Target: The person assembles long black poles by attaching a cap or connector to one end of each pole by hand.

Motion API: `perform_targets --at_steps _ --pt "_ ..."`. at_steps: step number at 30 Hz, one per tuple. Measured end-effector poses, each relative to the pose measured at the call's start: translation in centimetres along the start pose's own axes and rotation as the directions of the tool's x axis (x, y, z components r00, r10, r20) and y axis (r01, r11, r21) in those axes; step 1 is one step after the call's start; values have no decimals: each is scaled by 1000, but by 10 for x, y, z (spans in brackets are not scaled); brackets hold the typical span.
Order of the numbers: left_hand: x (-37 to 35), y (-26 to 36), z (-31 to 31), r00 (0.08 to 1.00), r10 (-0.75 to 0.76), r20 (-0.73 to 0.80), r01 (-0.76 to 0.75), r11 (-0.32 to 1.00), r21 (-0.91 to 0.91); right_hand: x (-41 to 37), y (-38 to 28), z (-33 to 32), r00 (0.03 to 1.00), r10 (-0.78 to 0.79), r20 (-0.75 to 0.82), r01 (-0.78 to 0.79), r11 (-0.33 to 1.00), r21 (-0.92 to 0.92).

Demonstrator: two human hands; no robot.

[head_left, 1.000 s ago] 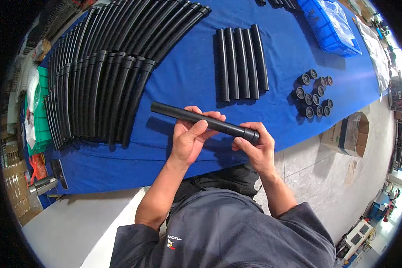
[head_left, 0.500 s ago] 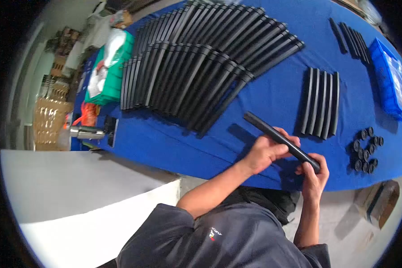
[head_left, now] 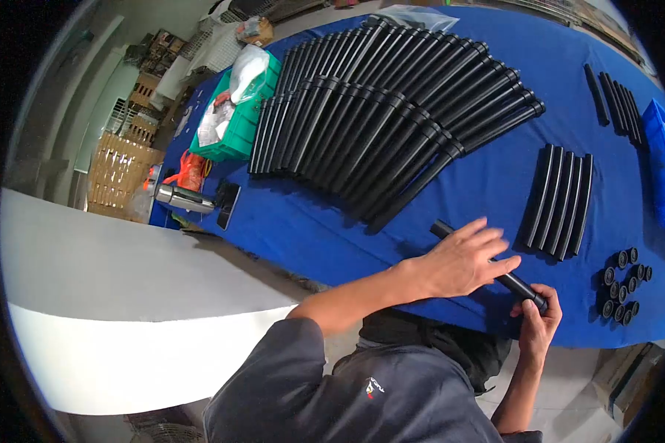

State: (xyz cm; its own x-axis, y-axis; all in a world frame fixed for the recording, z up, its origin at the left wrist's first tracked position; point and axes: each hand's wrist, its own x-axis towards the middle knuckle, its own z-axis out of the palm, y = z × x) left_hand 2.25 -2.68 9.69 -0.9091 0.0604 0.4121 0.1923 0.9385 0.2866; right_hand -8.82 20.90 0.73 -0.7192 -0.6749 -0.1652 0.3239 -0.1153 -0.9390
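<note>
Black tube [head_left: 515,283] slants from ten to four o'clock. Left hand [head_left: 462,262] lies across it, fingers spread; right hand [head_left: 537,328] pinches its four-o'clock end.

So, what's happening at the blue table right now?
A person holds a black plastic tube over the blue-covered table. The right hand grips its near end; the left hand lies open across the middle. Small black round caps sit at the right, long black tubes in rows behind.
</note>
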Motion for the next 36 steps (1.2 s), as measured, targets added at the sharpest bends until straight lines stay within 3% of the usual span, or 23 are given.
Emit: perform_targets --at_steps 2,3,7,10,13,15,16,19,24,30,36 --pt "-16 -9 21 968 -25 251 33 999 -28 0 -2 4 1000 -16 -21 15 999 -47" --pt "-16 -11 23 989 1 148 8 998 -60 0 -2 4 1000 -14 -21 13 998 -59" --pt "-23 -6 22 983 -55 176 65 997 -52 -1 -8 10 999 15 -31 -17 996 -89" --pt "-29 -2 23 983 -78 168 88 995 -55 2 -5 -1 995 62 73 -52 991 -127" --pt "-32 2 10 981 -131 140 142 988 -68 2 -18 20 997 -68 38 71 994 -84" --pt "-33 0 -12 977 -192 91 201 974 -102 9 -12 16 994 -96 43 94 994 47" --pt "-36 -9 -24 977 -213 7 213 975 -66 11 -8 12 993 -110 42 105 988 113" --pt "-44 -52 -74 937 -312 -155 339 919 202 12 -6 7 996 -56 74 49 995 87" --pt "-70 -172 -139 823 -439 -361 566 686 457 13 -1 2 994 -22 106 14 997 80" --pt "-88 -243 -151 683 -658 -316 700 466 541 12 -2 -1 996 10 88 -18 995 97" --pt "-93 -251 -143 673 -665 -322 693 417 588 12 0 -2 994 14 107 -25 995 98"
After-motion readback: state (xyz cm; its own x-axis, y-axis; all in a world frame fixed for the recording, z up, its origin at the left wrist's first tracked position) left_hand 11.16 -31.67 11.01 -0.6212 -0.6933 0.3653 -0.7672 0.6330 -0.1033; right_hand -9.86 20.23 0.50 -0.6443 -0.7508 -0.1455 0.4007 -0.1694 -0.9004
